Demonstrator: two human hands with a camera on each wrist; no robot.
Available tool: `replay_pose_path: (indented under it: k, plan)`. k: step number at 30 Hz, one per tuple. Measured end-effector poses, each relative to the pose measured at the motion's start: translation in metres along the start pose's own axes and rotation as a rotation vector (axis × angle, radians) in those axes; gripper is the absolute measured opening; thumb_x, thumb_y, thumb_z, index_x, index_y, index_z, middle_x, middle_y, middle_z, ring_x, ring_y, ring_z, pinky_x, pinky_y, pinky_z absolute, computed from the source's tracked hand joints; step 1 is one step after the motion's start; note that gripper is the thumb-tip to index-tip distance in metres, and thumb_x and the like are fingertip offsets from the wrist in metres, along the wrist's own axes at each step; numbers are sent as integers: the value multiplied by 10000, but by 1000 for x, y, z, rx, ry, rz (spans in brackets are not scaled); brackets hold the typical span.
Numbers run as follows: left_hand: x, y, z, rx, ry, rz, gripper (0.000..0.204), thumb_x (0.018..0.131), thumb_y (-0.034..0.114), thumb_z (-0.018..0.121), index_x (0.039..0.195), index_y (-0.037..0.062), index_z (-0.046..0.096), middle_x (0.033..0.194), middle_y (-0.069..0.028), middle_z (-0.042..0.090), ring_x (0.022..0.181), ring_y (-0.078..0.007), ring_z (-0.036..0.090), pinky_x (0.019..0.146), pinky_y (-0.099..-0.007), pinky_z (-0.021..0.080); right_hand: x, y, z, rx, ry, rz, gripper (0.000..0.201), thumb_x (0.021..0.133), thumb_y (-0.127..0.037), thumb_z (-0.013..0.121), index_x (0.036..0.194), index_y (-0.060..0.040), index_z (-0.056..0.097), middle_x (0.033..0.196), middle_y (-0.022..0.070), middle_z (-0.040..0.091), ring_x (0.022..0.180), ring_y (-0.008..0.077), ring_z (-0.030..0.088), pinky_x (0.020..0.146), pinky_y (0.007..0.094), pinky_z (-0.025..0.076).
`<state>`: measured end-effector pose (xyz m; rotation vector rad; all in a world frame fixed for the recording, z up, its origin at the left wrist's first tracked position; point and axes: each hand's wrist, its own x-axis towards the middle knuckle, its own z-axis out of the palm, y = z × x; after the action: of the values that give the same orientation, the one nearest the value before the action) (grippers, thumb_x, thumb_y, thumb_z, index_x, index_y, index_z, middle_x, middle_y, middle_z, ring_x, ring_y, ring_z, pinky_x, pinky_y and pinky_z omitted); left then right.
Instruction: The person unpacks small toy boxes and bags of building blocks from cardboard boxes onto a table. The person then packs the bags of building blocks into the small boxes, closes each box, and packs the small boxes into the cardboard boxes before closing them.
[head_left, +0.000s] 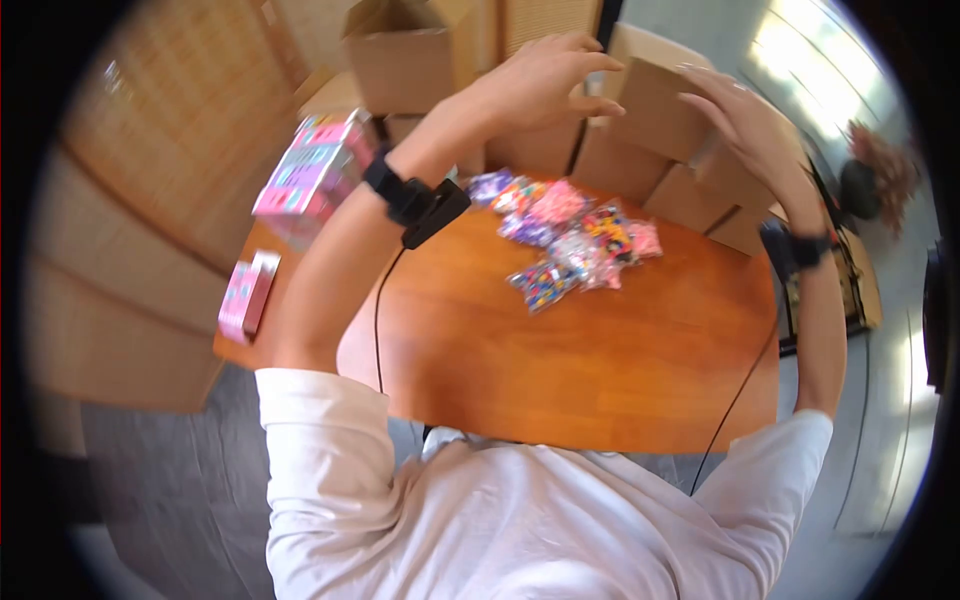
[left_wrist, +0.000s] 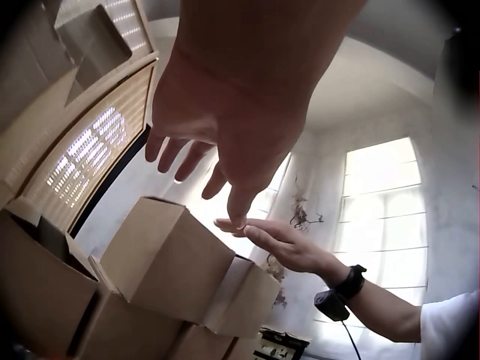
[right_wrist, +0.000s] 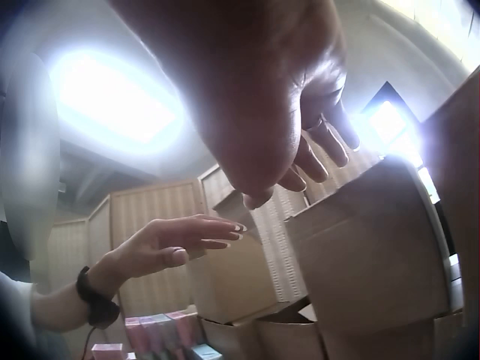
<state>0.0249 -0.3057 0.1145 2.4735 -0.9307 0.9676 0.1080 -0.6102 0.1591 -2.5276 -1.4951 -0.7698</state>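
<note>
Both hands are raised over the far side of the table, around a brown cardboard box (head_left: 660, 112) on top of a stack. The left hand (head_left: 550, 82) is left of this box, with fingers spread and thumb apart, holding nothing. On the other side, the right hand (head_left: 745, 120) extends loosely straight fingers that overlap the box's top edge in the head view. In the left wrist view the same box (left_wrist: 169, 259) sits below the left hand. The right wrist view shows the box (right_wrist: 367, 255) beneath the right hand's fingers.
Clear bags of colourful small pieces (head_left: 575, 235) lie in a pile on the wooden table (head_left: 560, 370). Pink patterned boxes (head_left: 315, 175) and a small pink box (head_left: 245, 298) stand at the left. An open carton (head_left: 400, 65) is at the back. Cables hang from both wrist cameras.
</note>
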Motion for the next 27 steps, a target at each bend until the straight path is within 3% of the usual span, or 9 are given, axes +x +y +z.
replay_pose_path:
  k: [3, 5, 7, 9, 11, 16, 20, 22, 27]
  plan:
    - [-66, 42, -78, -15, -129, -113, 438, 947, 283, 734, 1308, 43, 672, 1263, -190, 666, 1109, -400, 645, 955, -436, 531, -48, -63, -18, 142, 134, -32, 309, 1042, -150, 557, 1307, -25, 656, 1325, 137, 677, 1203, 334, 631, 1028, 397, 481]
    - [-118, 73, -122, 3, -109, -297, 360, 987, 200, 703, 1302, 29, 670, 1242, -132, 682, 1101, -259, 678, 989, -381, 522, -94, -101, -23, 247, 136, 16, 274, 1025, -117, 566, 1247, -7, 685, 1253, 148, 701, 1132, 318, 658, 972, 377, 503]
    - [-168, 97, -148, -186, 64, -839, 301, 981, 120, 695, 1273, 46, 689, 1163, -78, 716, 1006, -186, 690, 953, -332, 523, -140, -130, -9, 390, 125, 89, 234, 1008, -124, 585, 1142, 7, 725, 1137, 169, 735, 1040, 323, 684, 916, 373, 519]
    - [-240, 78, -168, 194, 150, -713, 289, 976, 119, 705, 1259, 57, 703, 1142, -76, 728, 1040, -156, 669, 965, -322, 507, -172, -152, 8, 450, 79, 68, 227, 1004, -147, 606, 1101, 8, 740, 1062, 168, 751, 984, 314, 701, 894, 382, 528]
    - [-294, 78, -187, 469, 154, -858, 290, 963, 172, 729, 1212, 25, 712, 1151, -125, 718, 1104, -276, 670, 989, -387, 502, -195, -162, 29, 697, -53, 236, 213, 997, -132, 618, 1086, 18, 741, 1003, 160, 759, 940, 288, 715, 867, 365, 538]
    - [-462, 46, -206, 866, -7, -1076, 456, 948, 290, 761, 1300, 20, 655, 1297, -180, 646, 1203, -356, 609, 1039, -436, 475, -211, -164, 59, 794, -55, 382, 192, 994, -93, 615, 1055, 40, 739, 961, 147, 761, 905, 251, 728, 841, 331, 551]
    - [-459, 56, -186, 751, -48, -1207, 485, 958, 263, 751, 1355, 23, 610, 1394, -203, 577, 1275, -381, 560, 1067, -452, 460, -214, -163, 74, 960, -16, 481, 202, 1015, -90, 596, 1033, 49, 740, 944, 139, 759, 886, 231, 738, 843, 313, 557]
    - [-416, 70, -167, 413, 46, -1082, 493, 960, 219, 745, 1396, 57, 581, 1454, -198, 528, 1339, -390, 511, 1094, -467, 442, -215, -159, 84, 1006, -17, 492, 220, 1030, -102, 582, 1036, 54, 737, 939, 138, 758, 877, 221, 737, 829, 305, 558]
    - [-317, 63, -138, 592, 33, -755, 475, 931, 53, 672, 1395, 101, 582, 1440, -165, 544, 1391, -345, 481, 1140, -447, 400, -224, -142, 109, 1210, -12, 562, 290, 1077, -157, 539, 1055, 65, 723, 922, 132, 752, 846, 186, 726, 771, 282, 551]
